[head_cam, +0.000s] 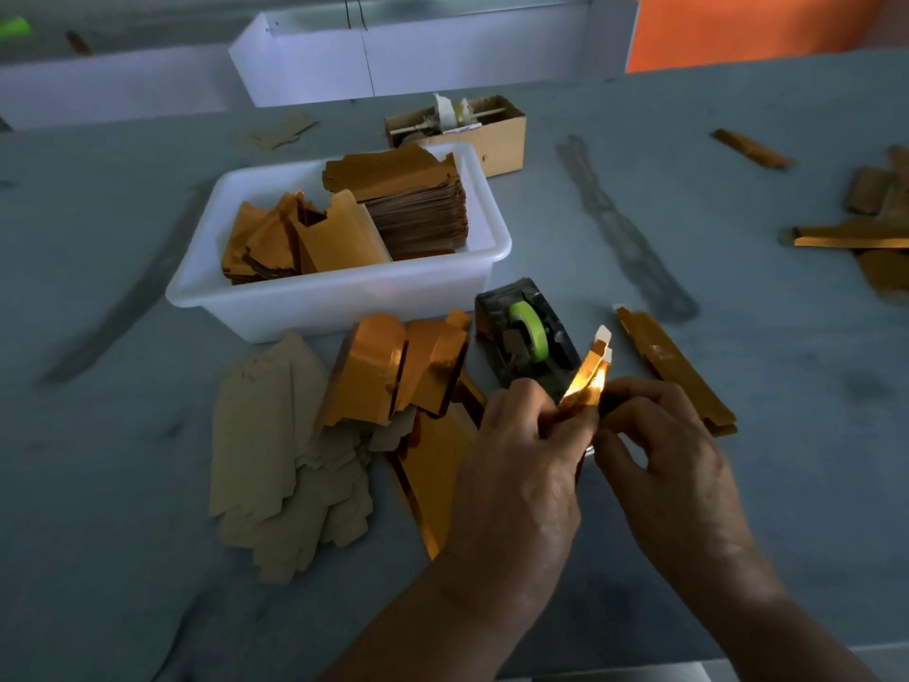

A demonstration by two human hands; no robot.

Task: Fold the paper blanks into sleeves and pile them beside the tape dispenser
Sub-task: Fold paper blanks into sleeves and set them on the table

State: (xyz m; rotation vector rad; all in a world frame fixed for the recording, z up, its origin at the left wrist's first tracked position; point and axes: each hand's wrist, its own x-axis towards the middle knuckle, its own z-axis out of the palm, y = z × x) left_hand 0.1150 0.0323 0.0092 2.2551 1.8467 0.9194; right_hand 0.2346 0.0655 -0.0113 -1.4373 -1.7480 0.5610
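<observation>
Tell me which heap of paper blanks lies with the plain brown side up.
The flat heap farthest left on the table, near the tub's front; the others show shiny gold.

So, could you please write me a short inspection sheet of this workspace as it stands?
Surface: grey table, smudged with dark streaks.
Job's things: gold blank pinched by left hand and right hand; folded sleeves right of tape dispenser; loose blanks at left; white bin holding more.
Clutter: cardboard box; gold pieces far right.
Fingers: both hands' curled on the blank.
Cables: thin dark wire on white tray.
Surroundings: orange panel.
</observation>
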